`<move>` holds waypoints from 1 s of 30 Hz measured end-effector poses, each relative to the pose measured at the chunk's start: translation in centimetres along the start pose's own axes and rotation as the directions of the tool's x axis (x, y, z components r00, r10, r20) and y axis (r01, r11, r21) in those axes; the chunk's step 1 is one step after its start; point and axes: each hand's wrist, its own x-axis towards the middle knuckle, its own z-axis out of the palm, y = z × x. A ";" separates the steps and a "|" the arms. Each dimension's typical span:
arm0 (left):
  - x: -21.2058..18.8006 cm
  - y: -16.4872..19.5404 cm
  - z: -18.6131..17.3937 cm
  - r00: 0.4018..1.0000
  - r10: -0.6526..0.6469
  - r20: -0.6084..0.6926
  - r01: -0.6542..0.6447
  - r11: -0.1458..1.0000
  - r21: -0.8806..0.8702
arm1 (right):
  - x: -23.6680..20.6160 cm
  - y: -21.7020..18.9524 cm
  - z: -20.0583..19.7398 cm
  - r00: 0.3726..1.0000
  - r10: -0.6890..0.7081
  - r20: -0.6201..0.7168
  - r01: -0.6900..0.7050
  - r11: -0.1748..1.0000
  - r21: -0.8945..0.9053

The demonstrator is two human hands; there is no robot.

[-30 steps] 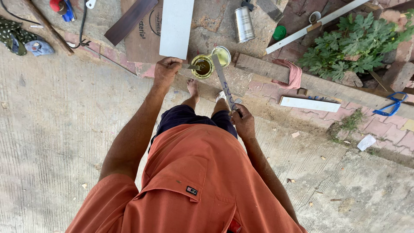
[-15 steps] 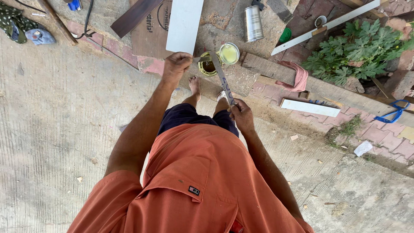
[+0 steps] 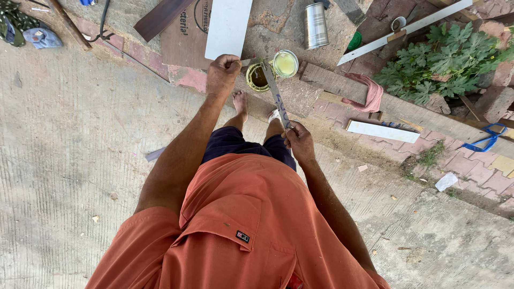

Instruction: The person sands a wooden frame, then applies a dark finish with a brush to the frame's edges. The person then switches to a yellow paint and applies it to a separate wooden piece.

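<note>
1. The thin grey strip [image 3: 277,97] sits in the upper middle of the frame, a narrow, flat length with dark marks along it. Its long axis runs from upper left to lower right, from the open tin down toward the person's knees.
2. The right hand [image 3: 300,142] is closed around the strip's lower end, just right of centre, fingers curled round it.
3. The left hand [image 3: 224,75] is above and left of that, closed on a small tool [image 3: 251,62], probably a brush, whose tip meets the strip's upper end. Of the two hands, it is the one nearer the tin.
4. The open tin [image 3: 257,76] lies just beside the strip's upper end, under the tool, with dark liquid inside. Its round lid [image 3: 285,62], pale yellow within, lies touching it at the upper right.
5. Further out: a white board [image 3: 227,27] at top centre, a silver can [image 3: 316,24] to its right, a brown plank [image 3: 332,81] with a pink rag [image 3: 370,92], and green plants [image 3: 444,59] at upper right.
6. Bare feet [image 3: 241,101] stand on concrete below the tin.
</note>
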 end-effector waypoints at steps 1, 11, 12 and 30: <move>-0.1 -0.3 0.1 1.000 0.008 0.027 -0.009 1.000 0.021 | 0.0 0.0 0.0 1.000 0.001 0.000 -0.001 1.000 0.004; 0.6 -0.8 0.6 0.990 0.142 -0.026 -0.138 0.984 0.115 | -0.2 -0.3 0.4 1.000 0.004 -0.001 -0.004 1.000 0.002; 0.5 -0.7 0.6 0.984 0.170 -0.049 -0.166 0.983 0.079 | -0.1 -0.3 0.4 1.000 0.003 -0.001 -0.003 1.000 0.004; -0.3 -2.1 -0.1 0.948 0.315 0.038 -0.315 0.922 0.226 | -0.2 -1.1 0.5 1.000 0.021 0.001 -0.021 0.999 -0.032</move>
